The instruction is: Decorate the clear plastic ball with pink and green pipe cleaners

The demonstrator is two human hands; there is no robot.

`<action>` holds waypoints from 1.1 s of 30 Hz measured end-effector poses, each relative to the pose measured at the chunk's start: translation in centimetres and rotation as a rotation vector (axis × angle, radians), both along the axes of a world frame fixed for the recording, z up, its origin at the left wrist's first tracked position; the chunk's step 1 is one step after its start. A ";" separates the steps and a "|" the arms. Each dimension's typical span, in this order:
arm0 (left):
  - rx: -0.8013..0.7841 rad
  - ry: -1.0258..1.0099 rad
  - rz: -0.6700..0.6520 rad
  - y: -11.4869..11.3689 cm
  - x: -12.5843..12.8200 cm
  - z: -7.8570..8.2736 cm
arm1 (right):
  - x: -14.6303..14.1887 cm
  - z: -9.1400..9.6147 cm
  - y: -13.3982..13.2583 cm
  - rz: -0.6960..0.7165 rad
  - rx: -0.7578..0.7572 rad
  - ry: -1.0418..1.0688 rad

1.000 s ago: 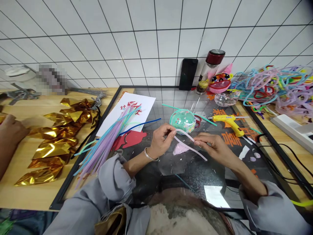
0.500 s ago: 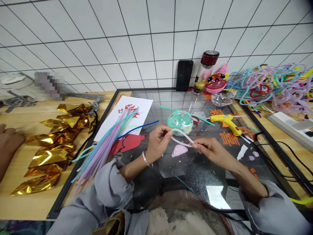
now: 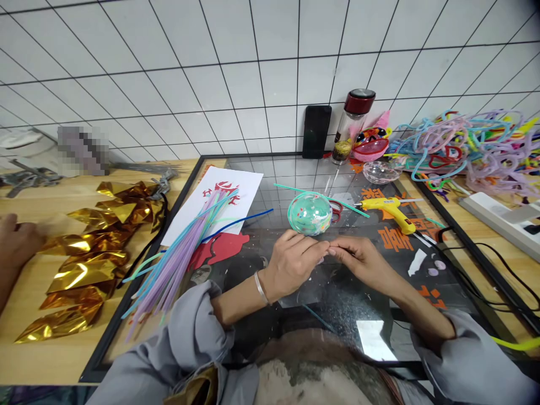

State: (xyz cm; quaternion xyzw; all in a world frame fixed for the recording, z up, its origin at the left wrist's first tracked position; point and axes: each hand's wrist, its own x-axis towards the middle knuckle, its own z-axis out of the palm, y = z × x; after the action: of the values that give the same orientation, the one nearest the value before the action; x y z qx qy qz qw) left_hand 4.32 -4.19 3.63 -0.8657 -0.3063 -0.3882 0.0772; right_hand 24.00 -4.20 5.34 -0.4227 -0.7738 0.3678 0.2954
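My left hand (image 3: 297, 260) and my right hand (image 3: 361, 260) meet fingertip to fingertip over the dark glass tabletop. Both are closed in a pinch on the pale lilac pipe cleaner, which is now almost wholly hidden by the fingers. Just beyond them sits a clear dome (image 3: 311, 214) with a green lining and small coloured specks. Red-handled scissors (image 3: 336, 210) lie against its right side, and a thin green pipe cleaner (image 3: 352, 208) stretches out by it. The lilac shell-shaped piece beneath my hands is mostly covered.
A yellow glue gun (image 3: 390, 209) with a cord lies right. Left are a bundle of pipe cleaners (image 3: 181, 253), white paper (image 3: 244, 183), red cut paper (image 3: 228, 247) and gold foil bows (image 3: 88, 270). A phone (image 3: 316, 132) and glass bottle (image 3: 348, 129) stand behind. Another person's hand (image 3: 17, 242) rests far left.
My hands have come together, the left turning over and moving right. The pipe cleaner's open loop between them has gone out of sight behind the fingers.
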 end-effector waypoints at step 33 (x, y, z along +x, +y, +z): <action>-1.007 -0.422 -0.115 -0.3 -0.2 1.7 | 0.6 0.6 0.1 -0.094 0.396 -0.020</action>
State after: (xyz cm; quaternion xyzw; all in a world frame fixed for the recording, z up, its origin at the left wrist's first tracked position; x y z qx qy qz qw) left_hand 4.13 -4.47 5.38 -0.7144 -0.4154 -0.3622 -0.4311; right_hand 24.56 -4.10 5.97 -0.3956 -0.8135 0.1897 0.3817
